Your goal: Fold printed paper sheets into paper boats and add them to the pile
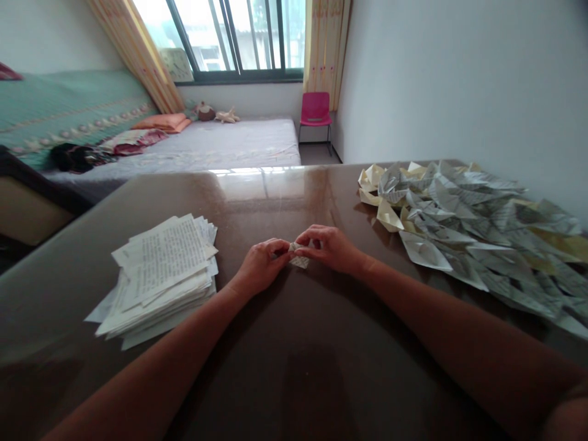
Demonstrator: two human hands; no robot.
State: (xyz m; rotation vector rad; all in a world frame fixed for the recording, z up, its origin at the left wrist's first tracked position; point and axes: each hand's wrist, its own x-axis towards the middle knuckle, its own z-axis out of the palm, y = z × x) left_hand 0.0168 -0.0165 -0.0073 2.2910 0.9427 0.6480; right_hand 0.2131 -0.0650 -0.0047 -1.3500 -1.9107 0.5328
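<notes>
My left hand (261, 263) and my right hand (327, 246) meet at the middle of a glossy brown table (294, 367). Both pinch a small folded piece of printed paper (298, 257) that rests low over the tabletop. The fingers of each hand are closed on its edges, and most of the paper is hidden between them. A stack of printed sheets (160, 275) lies to the left of my left hand. A heap of folded paper boats (478, 226) spreads to the right of my right hand.
Beyond the table's far edge stands a bed (220, 144) with pillows and clothes on it. A pink chair (315, 113) sits by the window and curtain. A white wall (459, 79) runs along the right side.
</notes>
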